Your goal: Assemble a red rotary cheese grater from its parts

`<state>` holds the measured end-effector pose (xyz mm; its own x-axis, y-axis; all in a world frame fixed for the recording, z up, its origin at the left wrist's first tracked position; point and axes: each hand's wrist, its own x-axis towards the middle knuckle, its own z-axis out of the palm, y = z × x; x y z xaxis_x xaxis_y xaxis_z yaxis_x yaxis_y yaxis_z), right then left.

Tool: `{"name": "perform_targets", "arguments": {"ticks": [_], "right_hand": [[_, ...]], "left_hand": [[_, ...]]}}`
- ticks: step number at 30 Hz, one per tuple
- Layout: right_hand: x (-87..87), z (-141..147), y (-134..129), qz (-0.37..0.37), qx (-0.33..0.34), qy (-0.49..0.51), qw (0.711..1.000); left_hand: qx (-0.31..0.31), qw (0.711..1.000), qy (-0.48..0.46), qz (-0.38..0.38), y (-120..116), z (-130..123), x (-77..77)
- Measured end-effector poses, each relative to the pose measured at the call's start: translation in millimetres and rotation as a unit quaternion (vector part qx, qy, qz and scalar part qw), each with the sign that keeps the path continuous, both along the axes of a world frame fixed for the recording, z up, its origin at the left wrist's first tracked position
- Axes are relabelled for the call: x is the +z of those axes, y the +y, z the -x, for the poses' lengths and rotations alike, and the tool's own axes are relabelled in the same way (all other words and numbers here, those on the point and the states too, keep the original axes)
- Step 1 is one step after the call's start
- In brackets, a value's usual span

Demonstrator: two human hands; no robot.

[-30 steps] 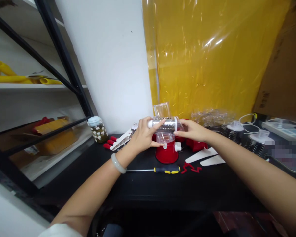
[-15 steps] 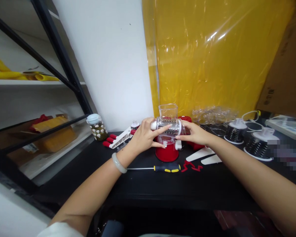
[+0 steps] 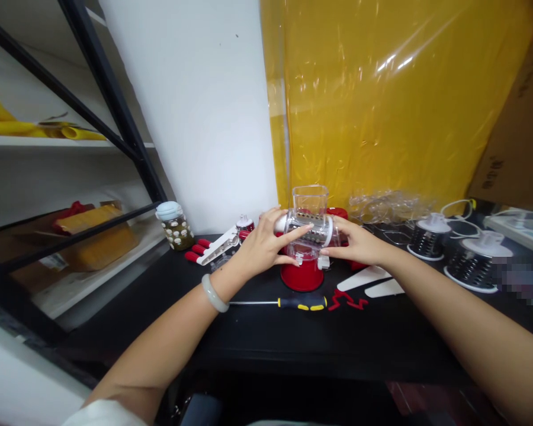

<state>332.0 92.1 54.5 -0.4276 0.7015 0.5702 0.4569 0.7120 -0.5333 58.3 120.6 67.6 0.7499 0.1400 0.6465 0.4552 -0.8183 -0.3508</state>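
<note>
A rotary drum grater with a red base (image 3: 302, 277) and a clear hopper (image 3: 310, 201) stands on the black table. Inside its clear housing lies a metal grating drum (image 3: 310, 232). My left hand (image 3: 273, 239) is closed around the housing's left end, its index finger stretched across the front of the drum and its thumb low near the base. Round the right end, by the white rim, my right hand (image 3: 350, 241) grips the housing with fingers above and thumb below. In front lies a screwdriver (image 3: 302, 303) with a dark blue and yellow handle.
Two spare grating drums (image 3: 476, 265) stand at the right. White flat strips (image 3: 364, 278) and red pieces (image 3: 349, 300) lie near the base. White handles with red ends (image 3: 208, 249) and a lidded jar (image 3: 175, 228) sit left. Shelving (image 3: 128, 151) borders the table.
The upper part of the grater and both hands have shifted slightly right over the base. The grip of each hand looks the same.
</note>
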Motion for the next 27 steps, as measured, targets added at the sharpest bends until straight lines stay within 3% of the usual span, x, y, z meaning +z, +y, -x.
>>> {"name": "perform_targets", "arguments": {"ticks": [9, 27], "right_hand": [[0.7, 5, -1, 0.010, 0.045, 0.024, 0.999], [-8.8, 4, 11, 0.019, 0.051, 0.051, 0.997]], "left_hand": [[-0.002, 1.000, -0.003, 0.015, 3, 2, -3.1], [0.014, 0.999, 0.004, 0.050, 1, 1, -2.4]]}}
